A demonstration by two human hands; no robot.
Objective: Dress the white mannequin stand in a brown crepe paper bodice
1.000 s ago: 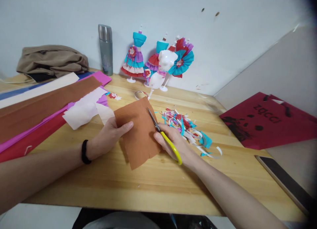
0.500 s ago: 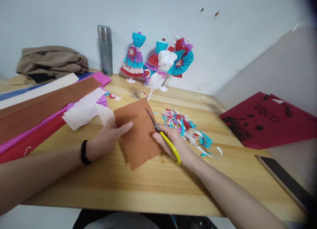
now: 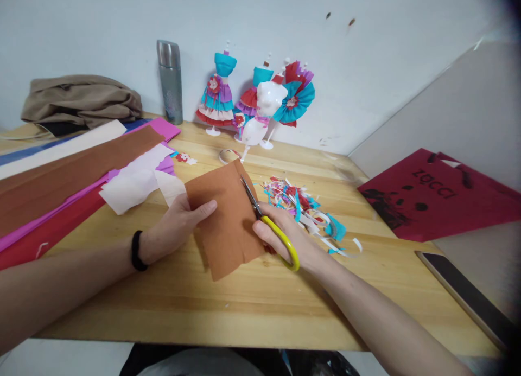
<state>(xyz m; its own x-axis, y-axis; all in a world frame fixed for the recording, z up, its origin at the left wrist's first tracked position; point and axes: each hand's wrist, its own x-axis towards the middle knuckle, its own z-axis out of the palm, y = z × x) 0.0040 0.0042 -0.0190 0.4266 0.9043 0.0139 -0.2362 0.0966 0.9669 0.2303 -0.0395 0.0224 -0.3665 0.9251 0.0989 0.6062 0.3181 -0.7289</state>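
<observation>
My left hand (image 3: 177, 224), with a black band at the wrist, pinches the left edge of a brown paper sheet (image 3: 223, 224), thumb on top and the other fingers hidden beneath. My right hand (image 3: 283, 237) is closed round the yellow handles of a pair of scissors (image 3: 280, 236). The dark blades lie over the right part of the sheet, pointing up and away. Beyond the sheet stands a bare white mannequin (image 3: 271, 99), and a pile of coloured paper scraps (image 3: 293, 199) lies to its right.
Coloured paper strips (image 3: 81, 170) cover the left side of the wooden table (image 3: 183, 305). At the back are brown cloth (image 3: 81, 99), a flask (image 3: 170, 88) and small mannequins in paper dresses (image 3: 215, 99). On the right are a red bag (image 3: 431, 202) and a phone (image 3: 459, 294).
The scissor blades look slightly more open over the sheet. The whole view has shifted a little, with background things now slightly further left. Both hands keep their hold.
</observation>
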